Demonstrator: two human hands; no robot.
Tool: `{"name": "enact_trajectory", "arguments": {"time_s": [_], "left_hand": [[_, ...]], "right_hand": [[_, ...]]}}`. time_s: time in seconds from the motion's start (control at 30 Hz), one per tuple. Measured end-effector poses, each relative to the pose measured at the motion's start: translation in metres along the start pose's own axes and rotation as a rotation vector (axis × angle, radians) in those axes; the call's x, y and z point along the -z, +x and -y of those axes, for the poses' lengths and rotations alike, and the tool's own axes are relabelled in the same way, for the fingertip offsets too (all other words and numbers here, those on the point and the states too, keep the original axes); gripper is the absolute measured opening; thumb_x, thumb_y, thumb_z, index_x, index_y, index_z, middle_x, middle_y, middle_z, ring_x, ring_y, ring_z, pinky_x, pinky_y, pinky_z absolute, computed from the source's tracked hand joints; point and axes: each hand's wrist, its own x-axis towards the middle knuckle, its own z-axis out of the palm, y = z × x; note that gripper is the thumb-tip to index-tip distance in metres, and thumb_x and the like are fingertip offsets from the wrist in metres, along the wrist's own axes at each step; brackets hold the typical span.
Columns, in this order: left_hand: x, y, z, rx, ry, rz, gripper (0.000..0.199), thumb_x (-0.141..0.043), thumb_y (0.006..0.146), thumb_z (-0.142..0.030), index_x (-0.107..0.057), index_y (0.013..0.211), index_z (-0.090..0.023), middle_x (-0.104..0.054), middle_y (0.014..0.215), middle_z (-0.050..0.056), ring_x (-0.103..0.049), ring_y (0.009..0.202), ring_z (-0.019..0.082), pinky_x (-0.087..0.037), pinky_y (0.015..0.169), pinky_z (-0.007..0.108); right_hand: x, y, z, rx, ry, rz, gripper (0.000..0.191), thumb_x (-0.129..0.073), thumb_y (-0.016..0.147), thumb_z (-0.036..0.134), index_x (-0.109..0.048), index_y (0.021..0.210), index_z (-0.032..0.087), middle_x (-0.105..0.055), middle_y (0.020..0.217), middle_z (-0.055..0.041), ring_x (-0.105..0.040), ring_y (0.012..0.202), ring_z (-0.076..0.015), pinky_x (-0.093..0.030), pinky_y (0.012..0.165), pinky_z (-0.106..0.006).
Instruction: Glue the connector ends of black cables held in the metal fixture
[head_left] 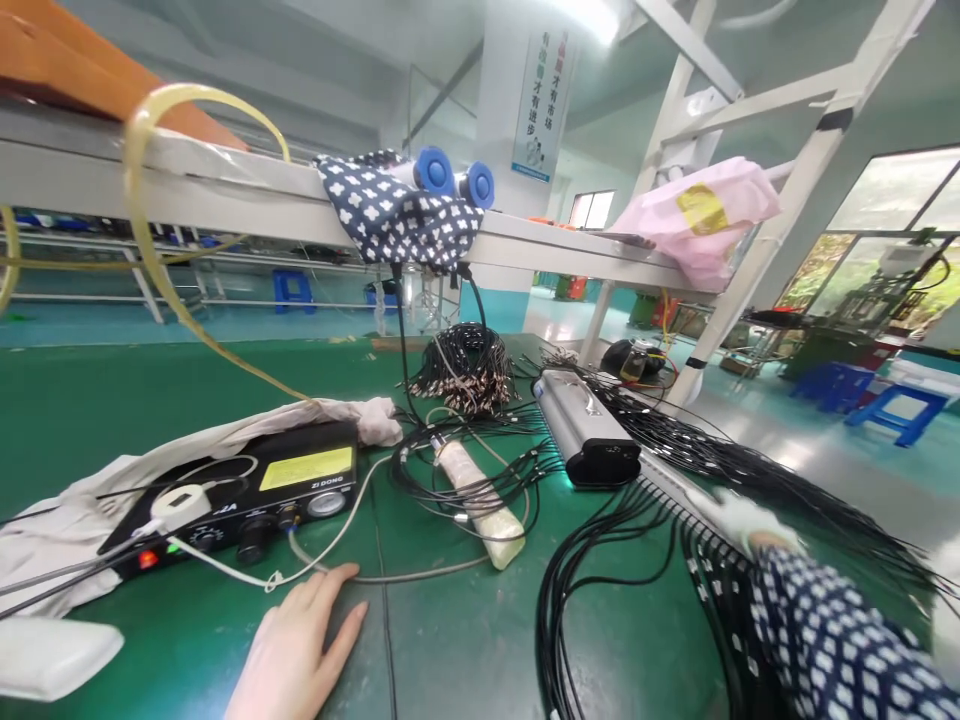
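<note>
My left hand, bare, rests on the green table with its fingers stretched out and its thumb apart, beside a grey cord. It holds nothing. My right hand, in a white glove under a patterned sleeve, reaches over a long slotted rail lined with black cables. Its fingers are blurred, so I cannot tell what they grip. At the rail's left end stands a silver and black device with cables running beneath it. A tape-wrapped handheld tool lies between my hands among looped black cables.
A black control box with a dial and lit indicators sits at left, partly under a white cloth. Behind lies a bundle of black cables. A shelf crosses above, carrying a patterned cloth and a pink bag.
</note>
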Motion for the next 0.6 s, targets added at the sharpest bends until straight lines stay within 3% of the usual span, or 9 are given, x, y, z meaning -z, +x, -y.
{"name": "enact_trajectory", "arguments": {"time_s": [0.07,0.13,0.23,0.33,0.43,0.5,0.6], "left_hand": [[0.003,-0.002,0.001,0.002,-0.019,-0.031,0.039,-0.043,0.092,-0.046,-0.06,0.115,-0.02,-0.071,0.099,0.006,-0.069,0.086,0.024,-0.056,0.074,0.036],[0.005,-0.01,-0.011,-0.07,-0.05,-0.098,0.035,-0.041,0.095,-0.044,-0.061,0.111,-0.02,-0.071,0.092,0.005,-0.068,0.079,0.022,-0.054,0.069,0.031],[-0.004,-0.036,-0.067,-0.428,-0.07,-0.133,0.025,-0.044,0.097,-0.036,-0.063,0.109,-0.024,-0.07,0.107,0.006,-0.064,0.1,0.022,-0.05,0.091,0.033],[-0.036,-0.061,-0.143,-0.93,-0.022,0.139,0.033,-0.048,0.096,-0.036,-0.057,0.124,-0.022,-0.067,0.12,0.009,-0.059,0.113,0.024,-0.044,0.101,0.038],[-0.07,-0.074,-0.191,-0.959,0.043,0.264,0.013,-0.061,0.09,-0.026,-0.066,0.096,-0.017,-0.072,0.092,0.008,-0.064,0.094,0.023,-0.047,0.094,0.038],[-0.077,-0.082,-0.194,-0.939,0.044,0.284,0.014,-0.068,0.085,-0.025,-0.065,0.075,-0.015,-0.068,0.074,0.007,-0.065,0.078,0.021,-0.052,0.08,0.035],[-0.057,-0.103,-0.167,-0.904,0.002,0.286,0.021,-0.066,0.088,-0.028,-0.064,0.072,-0.014,-0.066,0.072,0.003,-0.063,0.069,0.015,-0.054,0.072,0.031]], "right_hand": [[-0.01,-0.016,-0.034,-0.069,-0.073,0.071,0.063,-0.053,0.09,0.059,-0.053,0.137,0.017,-0.053,0.136,-0.0201,-0.052,0.123,-0.0401,-0.035,0.103,-0.064],[-0.019,-0.025,-0.053,-0.055,-0.107,0.126,0.068,-0.045,0.09,0.061,-0.05,0.141,0.016,-0.052,0.138,-0.0214,-0.05,0.126,-0.0417,-0.036,0.105,-0.059],[-0.021,-0.034,-0.064,0.003,-0.129,0.172,0.071,-0.037,0.091,0.062,-0.043,0.146,0.018,-0.052,0.139,-0.0185,-0.05,0.128,-0.0368,-0.037,0.107,-0.05],[-0.016,-0.051,-0.067,0.003,-0.146,0.18,0.072,-0.038,0.092,0.064,-0.04,0.147,0.018,-0.051,0.141,-0.0172,-0.051,0.126,-0.0343,-0.036,0.106,-0.052],[-0.008,-0.077,-0.066,-0.033,-0.152,0.162,0.072,-0.041,0.092,0.065,-0.04,0.145,0.016,-0.05,0.141,-0.0171,-0.052,0.125,-0.0322,-0.036,0.105,-0.053],[-0.001,-0.098,-0.064,-0.058,-0.143,0.149,0.075,-0.039,0.09,0.067,-0.041,0.145,0.015,-0.051,0.139,-0.0199,-0.053,0.123,-0.036,-0.036,0.105,-0.055],[0.01,-0.134,-0.064,-0.043,-0.087,0.181,0.086,-0.038,0.084,0.072,-0.041,0.145,0.011,-0.049,0.14,-0.0251,-0.054,0.122,-0.0433,-0.035,0.105,-0.06]]}}
